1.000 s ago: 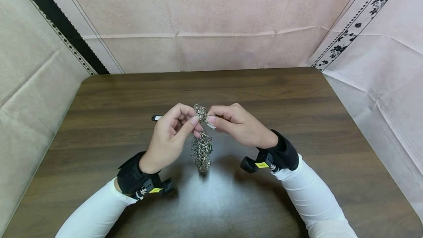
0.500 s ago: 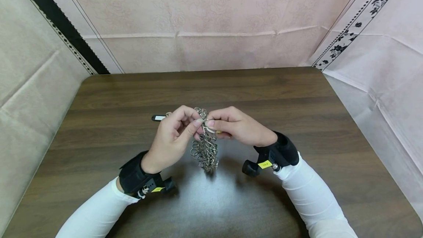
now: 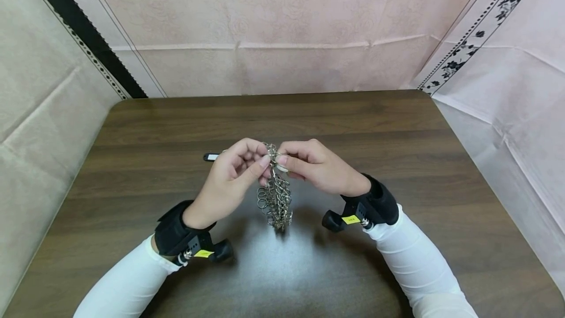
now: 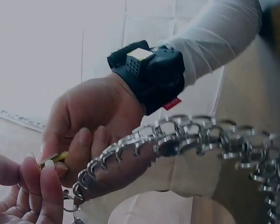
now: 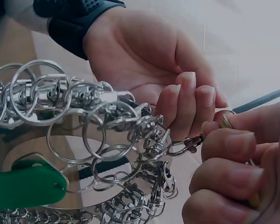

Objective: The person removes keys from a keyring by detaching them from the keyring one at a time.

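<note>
A chain of linked silver key rings and clasps [image 3: 277,202] hangs below both hands in the head view. The left hand [image 3: 231,175] pinches the chain's upper part between thumb and index finger. Close on its right, the right hand [image 3: 311,166] pinches a small metal ring at the chain, fingertips nearly meeting the left ones. Something yellow [image 4: 60,157] shows between the fingers in the left wrist view; its kind is mostly hidden by them. A green tag [image 5: 30,184] hangs among the rings in the right wrist view.
Behind the left hand, a black tag with a white label [image 3: 211,157] lies on the brown wooden table [image 3: 176,126]. Pale patterned cloth [image 3: 282,28] stands around the table's back and sides. Each wrist wears a black camera band [image 3: 372,205].
The hanging chain has swung slightly to the right, and its green tag has passed out of sight in the head view. Both hands shift only a little and keep pinching.
</note>
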`<state>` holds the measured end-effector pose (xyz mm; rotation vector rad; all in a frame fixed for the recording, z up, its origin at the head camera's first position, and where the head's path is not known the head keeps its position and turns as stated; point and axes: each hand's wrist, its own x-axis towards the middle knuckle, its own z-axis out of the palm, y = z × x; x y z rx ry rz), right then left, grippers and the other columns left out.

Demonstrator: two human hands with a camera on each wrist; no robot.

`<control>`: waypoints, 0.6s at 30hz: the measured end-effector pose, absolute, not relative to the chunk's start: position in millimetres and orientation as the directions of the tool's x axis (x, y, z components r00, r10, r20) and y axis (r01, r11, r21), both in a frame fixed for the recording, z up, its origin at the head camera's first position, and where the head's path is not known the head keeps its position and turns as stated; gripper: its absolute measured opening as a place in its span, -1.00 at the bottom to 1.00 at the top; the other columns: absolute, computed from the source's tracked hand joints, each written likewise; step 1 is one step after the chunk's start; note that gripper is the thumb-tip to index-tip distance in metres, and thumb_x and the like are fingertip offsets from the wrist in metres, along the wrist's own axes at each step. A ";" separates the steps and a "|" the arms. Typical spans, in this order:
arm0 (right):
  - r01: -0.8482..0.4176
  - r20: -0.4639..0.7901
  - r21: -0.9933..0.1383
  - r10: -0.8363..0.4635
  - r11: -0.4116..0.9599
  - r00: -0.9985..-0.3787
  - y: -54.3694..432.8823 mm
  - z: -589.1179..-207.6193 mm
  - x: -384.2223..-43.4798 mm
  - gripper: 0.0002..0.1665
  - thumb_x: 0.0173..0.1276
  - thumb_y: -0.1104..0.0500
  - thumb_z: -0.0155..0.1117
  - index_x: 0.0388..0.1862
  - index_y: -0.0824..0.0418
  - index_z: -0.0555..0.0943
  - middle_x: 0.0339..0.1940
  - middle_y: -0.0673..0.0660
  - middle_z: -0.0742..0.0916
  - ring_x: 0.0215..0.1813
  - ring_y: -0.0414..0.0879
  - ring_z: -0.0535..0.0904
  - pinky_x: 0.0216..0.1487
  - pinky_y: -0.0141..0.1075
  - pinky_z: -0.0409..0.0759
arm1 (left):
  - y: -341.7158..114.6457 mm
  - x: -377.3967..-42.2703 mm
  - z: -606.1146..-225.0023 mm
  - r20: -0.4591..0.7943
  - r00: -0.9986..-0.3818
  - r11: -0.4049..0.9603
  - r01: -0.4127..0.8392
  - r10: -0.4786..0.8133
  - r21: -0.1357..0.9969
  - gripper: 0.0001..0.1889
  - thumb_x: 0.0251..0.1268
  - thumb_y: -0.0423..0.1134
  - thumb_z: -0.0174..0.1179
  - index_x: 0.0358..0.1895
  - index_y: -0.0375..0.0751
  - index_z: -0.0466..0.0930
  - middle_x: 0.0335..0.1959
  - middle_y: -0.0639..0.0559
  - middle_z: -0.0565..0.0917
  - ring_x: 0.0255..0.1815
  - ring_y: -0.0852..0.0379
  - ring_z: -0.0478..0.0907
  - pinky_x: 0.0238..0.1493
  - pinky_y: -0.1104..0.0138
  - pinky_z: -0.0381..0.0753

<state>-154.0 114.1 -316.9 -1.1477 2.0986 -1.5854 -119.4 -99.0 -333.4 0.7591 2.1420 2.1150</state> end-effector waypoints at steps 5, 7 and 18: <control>-0.456 0.246 -0.883 -0.721 0.110 -0.648 114.6 -316.6 -153.7 -0.78 0.61 0.30 0.02 -0.28 0.25 0.55 -0.60 -0.03 0.38 -0.56 -0.15 0.28 -0.49 -0.35 0.27 | -99.7 -119.6 -332.5 0.288 -0.887 -0.089 0.274 0.361 0.958 -0.88 0.47 -0.52 0.05 -0.03 -0.52 0.42 -0.36 0.05 0.60 -0.34 0.17 0.58 -0.28 0.40 0.68; -0.455 0.244 -0.883 -0.717 0.114 -0.653 114.7 -316.4 -153.7 -0.79 0.61 0.30 0.02 -0.27 0.26 0.55 -0.59 -0.02 0.38 -0.55 -0.14 0.28 -0.47 -0.35 0.28 | -99.6 -119.8 -332.4 0.280 -0.889 -0.099 0.262 0.362 0.960 -0.88 0.46 -0.53 0.05 -0.03 -0.52 0.42 -0.37 0.06 0.59 -0.34 0.19 0.58 -0.28 0.41 0.68; -0.409 0.257 -0.910 -0.684 0.067 -0.683 117.3 -313.0 -152.6 -0.74 0.63 0.27 -0.02 -0.31 0.26 0.52 -0.61 0.01 0.36 -0.56 -0.11 0.25 -0.49 -0.34 0.23 | -98.8 -123.6 -334.9 0.277 -0.872 -0.046 0.283 0.403 0.958 -0.92 0.46 -0.53 0.05 -0.08 -0.51 0.46 -0.40 -0.03 0.59 -0.43 0.20 0.60 -0.32 0.35 0.70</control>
